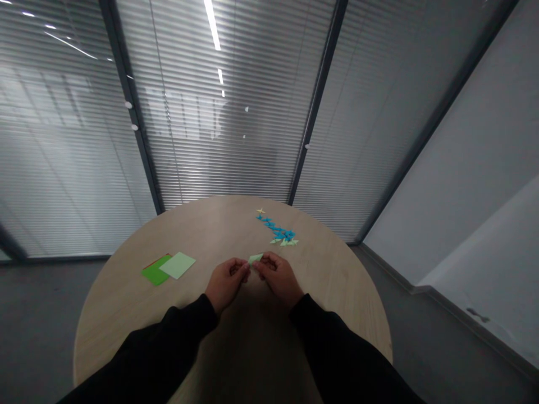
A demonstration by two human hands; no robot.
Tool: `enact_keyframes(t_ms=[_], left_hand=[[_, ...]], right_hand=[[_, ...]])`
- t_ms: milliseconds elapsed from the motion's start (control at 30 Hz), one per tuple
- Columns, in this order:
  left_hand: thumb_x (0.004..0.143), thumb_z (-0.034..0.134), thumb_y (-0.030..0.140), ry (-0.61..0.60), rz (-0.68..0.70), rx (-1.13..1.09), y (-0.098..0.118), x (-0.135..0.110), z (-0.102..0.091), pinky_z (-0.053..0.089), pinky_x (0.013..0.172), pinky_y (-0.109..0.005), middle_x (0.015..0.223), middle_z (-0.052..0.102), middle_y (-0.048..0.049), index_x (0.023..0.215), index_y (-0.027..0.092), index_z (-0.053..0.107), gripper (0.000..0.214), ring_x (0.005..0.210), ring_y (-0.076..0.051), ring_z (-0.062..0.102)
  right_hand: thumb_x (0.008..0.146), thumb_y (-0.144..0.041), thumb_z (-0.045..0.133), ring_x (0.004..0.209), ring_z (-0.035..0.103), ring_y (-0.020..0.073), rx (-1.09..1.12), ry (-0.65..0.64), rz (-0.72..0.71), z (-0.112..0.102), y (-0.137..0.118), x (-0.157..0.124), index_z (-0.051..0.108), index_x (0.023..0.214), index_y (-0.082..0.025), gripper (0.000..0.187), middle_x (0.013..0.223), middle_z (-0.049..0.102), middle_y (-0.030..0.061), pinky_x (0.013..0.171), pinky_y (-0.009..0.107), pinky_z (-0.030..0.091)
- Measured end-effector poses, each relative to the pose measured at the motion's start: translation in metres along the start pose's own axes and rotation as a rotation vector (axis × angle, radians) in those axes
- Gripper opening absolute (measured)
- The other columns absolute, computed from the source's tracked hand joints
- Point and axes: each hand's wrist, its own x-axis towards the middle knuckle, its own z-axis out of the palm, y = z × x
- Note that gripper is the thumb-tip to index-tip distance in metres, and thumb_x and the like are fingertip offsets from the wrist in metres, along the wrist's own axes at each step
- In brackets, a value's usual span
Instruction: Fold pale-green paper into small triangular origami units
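Between both hands, just above the table, is a small piece of folded pale green paper [255, 258]. My left hand [228, 279] pinches its left end between thumb and fingers. The right end is pinched by my right hand [278, 276], with the fingers curled. Parts of the paper are hidden behind the fingertips. Beyond my right hand lie several folded blue paper pieces [278, 230] in a trailing cluster. A few folded pale green pieces [288, 243] sit at its near end, and one yellow folded piece [260, 211] at its far end.
The round wooden table [337, 292] has a curved edge all around. On its left side a pale green paper sheet [178, 265] partly covers bright green sheets [155, 274]. Glass panels with blinds [227, 157] stand behind the table, and a white wall [471, 168] is on the right.
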Motion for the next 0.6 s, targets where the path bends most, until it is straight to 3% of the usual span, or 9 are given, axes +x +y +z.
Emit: enact_keyframes(t_ms=[433,600], left_hand=[[0.079,0.065,0.05,-0.088,-0.031,0.025,-0.002,0.0,0.001,0.044,0.062,-0.028,0.072,0.068,-0.0045,0.088,0.014,0.069,0.038,0.064,-0.017,0.06],[0.077,0.068,0.054,-0.126,-0.076,-0.112,0.0,0.001,0.0,0.048,0.069,-0.03,0.083,0.071,-0.0079,0.093,0.014,0.068,0.044,0.071,-0.017,0.063]], right_hand=[[0.078,-0.045,0.073,0.059,0.055,0.0139,0.036,0.117,0.015,-0.011,0.009,0.005,0.069,0.078,-0.016,0.03,0.061,0.061,-0.0006,0.06,0.026,0.043],[0.076,-0.044,0.075,0.059,0.056,0.0141,0.061,0.085,-0.001,-0.009,0.009,0.005,0.07,0.078,-0.017,0.028,0.062,0.063,-0.0001,0.061,0.027,0.044]])
